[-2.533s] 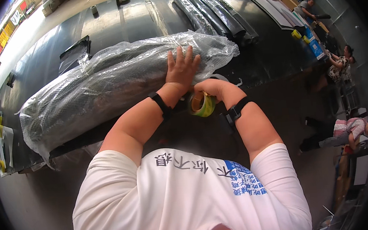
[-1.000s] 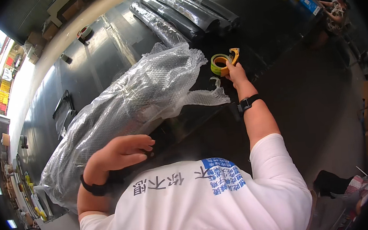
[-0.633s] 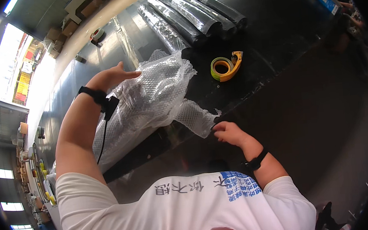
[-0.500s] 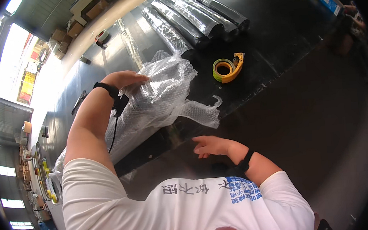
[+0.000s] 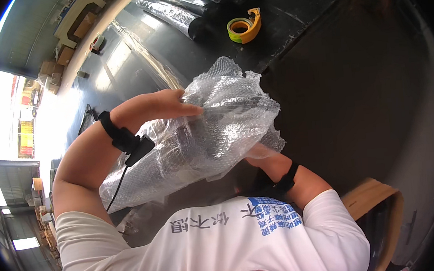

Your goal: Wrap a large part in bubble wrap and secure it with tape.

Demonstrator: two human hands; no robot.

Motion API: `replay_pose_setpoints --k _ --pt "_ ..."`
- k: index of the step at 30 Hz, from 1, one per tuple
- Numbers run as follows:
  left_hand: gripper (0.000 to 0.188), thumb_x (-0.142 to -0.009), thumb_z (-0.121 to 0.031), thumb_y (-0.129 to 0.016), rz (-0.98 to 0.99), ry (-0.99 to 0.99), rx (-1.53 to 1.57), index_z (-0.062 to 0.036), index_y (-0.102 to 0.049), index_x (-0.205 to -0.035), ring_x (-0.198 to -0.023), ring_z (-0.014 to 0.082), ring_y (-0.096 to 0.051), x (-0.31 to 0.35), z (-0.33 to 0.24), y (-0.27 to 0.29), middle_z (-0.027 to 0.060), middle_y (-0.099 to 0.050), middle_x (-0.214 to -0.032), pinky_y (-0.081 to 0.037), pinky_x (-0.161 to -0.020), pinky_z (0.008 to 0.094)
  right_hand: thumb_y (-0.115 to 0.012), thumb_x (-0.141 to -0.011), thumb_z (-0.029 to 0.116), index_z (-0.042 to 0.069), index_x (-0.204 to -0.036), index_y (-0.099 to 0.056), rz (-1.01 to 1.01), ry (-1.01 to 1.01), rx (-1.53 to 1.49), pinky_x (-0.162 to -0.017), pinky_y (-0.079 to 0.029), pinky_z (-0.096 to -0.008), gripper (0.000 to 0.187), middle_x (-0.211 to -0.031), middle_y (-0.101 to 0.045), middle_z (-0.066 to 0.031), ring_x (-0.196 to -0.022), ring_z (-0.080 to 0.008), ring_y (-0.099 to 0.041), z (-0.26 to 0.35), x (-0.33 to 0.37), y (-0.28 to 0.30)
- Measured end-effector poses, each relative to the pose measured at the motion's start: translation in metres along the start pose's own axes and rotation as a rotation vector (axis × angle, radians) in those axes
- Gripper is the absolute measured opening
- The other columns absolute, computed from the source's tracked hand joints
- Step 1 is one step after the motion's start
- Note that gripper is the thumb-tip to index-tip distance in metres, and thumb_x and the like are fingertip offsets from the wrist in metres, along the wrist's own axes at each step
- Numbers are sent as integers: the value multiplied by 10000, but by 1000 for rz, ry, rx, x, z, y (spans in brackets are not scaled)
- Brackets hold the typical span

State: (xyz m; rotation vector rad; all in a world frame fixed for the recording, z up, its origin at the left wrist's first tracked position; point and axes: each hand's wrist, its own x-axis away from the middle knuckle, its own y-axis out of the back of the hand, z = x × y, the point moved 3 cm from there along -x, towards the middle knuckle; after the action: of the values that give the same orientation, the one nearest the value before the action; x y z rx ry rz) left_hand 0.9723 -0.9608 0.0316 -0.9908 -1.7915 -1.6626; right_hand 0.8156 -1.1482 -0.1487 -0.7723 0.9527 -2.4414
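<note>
A long bundle of clear bubble wrap slants across the space before my chest, its loose, ragged end at the right. Something brownish shows faintly through its middle. From above, my left hand grips the wrap, thumb and fingers bent onto it near the loose end. My right hand is under that end; the film covers its fingers, so their grip is hidden. Both wrists wear black bands, and the left band carries a small black device with a cable.
Beyond the bundle is a dark table. On it are a yellow tape dispenser and several black film-wrapped rolls. A brown cardboard piece is at my right. Cardboard boxes stand at the far left.
The bubble-wrap bundle has come toward me and to the right, with my left hand on it. My right hand, bare in front of the table before, has gone under the loose end.
</note>
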Motion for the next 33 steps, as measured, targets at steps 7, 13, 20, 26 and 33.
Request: replay_pose_setpoints --k 7,13,20,26,33 --pt "993 -772 -571 -696 -537 -582 -483 11 -296 -1469 -1390 367 -343 79 -57 -37 219 -357 -1492 -288 -1126 451 -499 -975 392 130 -1436 -361 30 248 -156 -980 -460 -404 548 -1343 -511 -77 -1193 -205 -534 -47 23 23" --pt "941 -729 -527 -727 -469 -692 -610 -27 -366 -1440 -1408 368 -304 99 -87 -71 159 -331 -1525 -232 -1132 542 -483 -969 464 152 -1468 -315 119 465 -253 -996 -445 -414 612 -1360 -494 -69 -1206 -198 -519 -27 -21 14" --pt "710 -815 -684 -538 114 -431 -915 -87 -658 -1182 -1203 273 -553 50 -103 -87 72 -643 -1209 -261 -1092 522 -616 -900 494 141 -1495 -247 213 185 -296 -1068 -382 -438 784 -1425 -429 -70 -1310 -227 -438 -9 -5 19" --pt "828 -719 -813 -532 360 -332 -903 -98 -696 -1103 -1121 283 -595 14 -113 -94 92 -679 -1091 -269 -1095 468 -690 -851 474 117 -1498 -230 331 126 -217 -1068 -384 -460 870 -1416 -436 -79 -1299 -251 -451 -2 -21 17" --pt "907 -698 -790 -578 47 -330 -955 19 -650 -1102 -1110 278 -587 59 -139 -68 84 -655 -1132 -284 -1087 495 -646 -916 285 94 -1415 -426 411 113 -320 -1020 -443 -425 578 -1336 -536 -97 -1221 -236 -532 0 -23 21"
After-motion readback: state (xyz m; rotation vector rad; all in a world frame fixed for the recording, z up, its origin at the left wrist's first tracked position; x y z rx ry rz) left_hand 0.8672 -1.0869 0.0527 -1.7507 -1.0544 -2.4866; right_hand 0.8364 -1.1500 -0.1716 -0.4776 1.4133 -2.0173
